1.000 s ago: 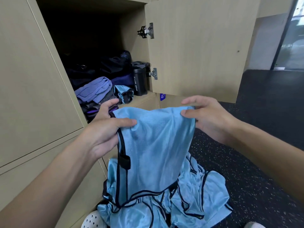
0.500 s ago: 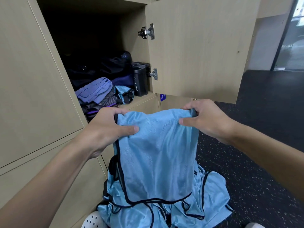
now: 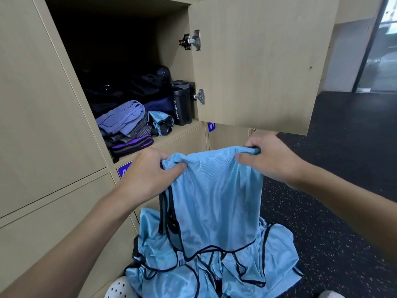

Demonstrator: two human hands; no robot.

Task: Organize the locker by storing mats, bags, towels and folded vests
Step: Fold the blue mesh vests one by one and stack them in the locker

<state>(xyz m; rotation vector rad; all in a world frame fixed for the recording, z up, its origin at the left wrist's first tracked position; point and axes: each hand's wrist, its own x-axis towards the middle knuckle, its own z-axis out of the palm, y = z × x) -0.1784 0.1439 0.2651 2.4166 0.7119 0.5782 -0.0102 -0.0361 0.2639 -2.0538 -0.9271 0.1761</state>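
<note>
both hands (image 3: 148,175) gripping blue vest (image 3: 214,196)

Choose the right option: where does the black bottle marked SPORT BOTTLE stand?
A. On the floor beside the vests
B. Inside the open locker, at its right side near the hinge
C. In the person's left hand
B: the black bottle stands upright inside the open locker, beside the lower hinge.
</note>
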